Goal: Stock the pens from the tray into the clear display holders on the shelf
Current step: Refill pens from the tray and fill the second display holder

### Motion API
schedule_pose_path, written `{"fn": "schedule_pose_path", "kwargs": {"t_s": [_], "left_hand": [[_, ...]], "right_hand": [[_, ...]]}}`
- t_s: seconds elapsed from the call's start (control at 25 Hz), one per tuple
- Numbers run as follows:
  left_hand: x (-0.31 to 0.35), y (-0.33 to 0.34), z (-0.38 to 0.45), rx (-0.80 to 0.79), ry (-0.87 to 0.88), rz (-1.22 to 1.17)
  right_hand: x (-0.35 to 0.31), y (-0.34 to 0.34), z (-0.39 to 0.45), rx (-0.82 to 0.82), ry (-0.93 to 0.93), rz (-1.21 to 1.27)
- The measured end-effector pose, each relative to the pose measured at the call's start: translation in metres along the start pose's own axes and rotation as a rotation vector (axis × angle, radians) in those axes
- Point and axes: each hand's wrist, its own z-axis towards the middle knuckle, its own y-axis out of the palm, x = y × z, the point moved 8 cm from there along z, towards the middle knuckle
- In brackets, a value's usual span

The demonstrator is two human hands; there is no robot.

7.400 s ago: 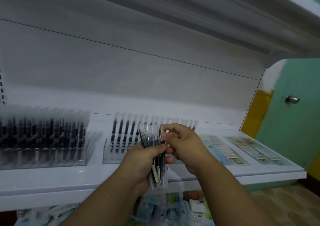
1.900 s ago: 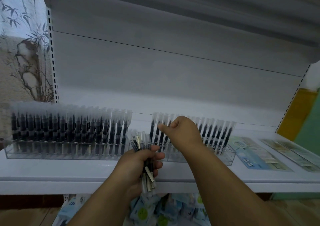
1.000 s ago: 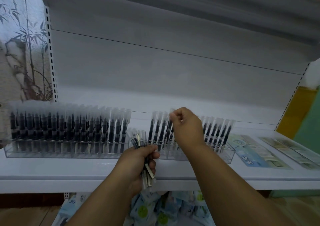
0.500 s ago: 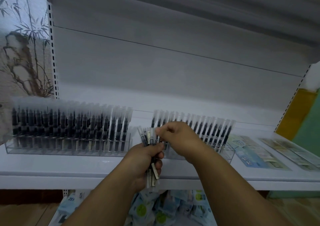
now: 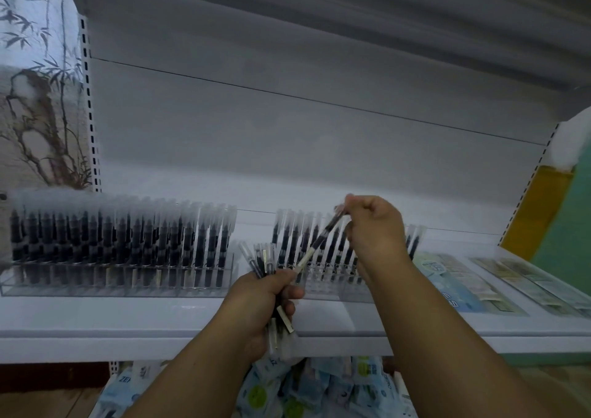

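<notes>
My left hand [image 5: 259,302] grips a bundle of clear-capped black pens [image 5: 262,259] upright in front of the white shelf [image 5: 160,321]. My right hand [image 5: 374,225] pinches the cap end of a single pen [image 5: 319,241], which slants down-left toward the bundle. Behind my hands stands the right clear display holder [image 5: 323,284] with a row of pens in it. The left clear holder [image 5: 118,276] is packed with many pens. The tray is not in view.
Flat packets with printed labels [image 5: 457,286] lie on the shelf's right part. Below the shelf sit bags of blue-and-green packaged goods [image 5: 319,392]. A perforated shelf upright [image 5: 91,113] stands at the left and another [image 5: 527,190] at the right.
My right hand, which was at the top of the bundle half a second ago, has lifted up and to the right with one pen drawn out of it. My left hand stays put.
</notes>
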Motion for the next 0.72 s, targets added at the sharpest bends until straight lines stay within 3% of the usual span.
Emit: {"fn": "schedule_pose_path", "kwargs": {"t_s": [0.08,0.2,0.52,0.72], "left_hand": [[-0.001,-0.002,0.003,0.021,-0.007,-0.039],[-0.002,0.002,0.006,0.004,-0.023,-0.088],[-0.005,-0.002,0.01,0.027,-0.014,-0.096],[-0.01,0.003,0.013,0.009,-0.026,-0.09]], "right_hand": [[-0.016,-0.007,0.001,0.087,-0.166,-0.075],[-0.024,0.003,-0.001,0.077,-0.289,-0.177],[-0.02,0.016,-0.005,0.024,-0.305,-0.156],[-0.018,0.018,0.001,0.036,-0.375,-0.292]]}}
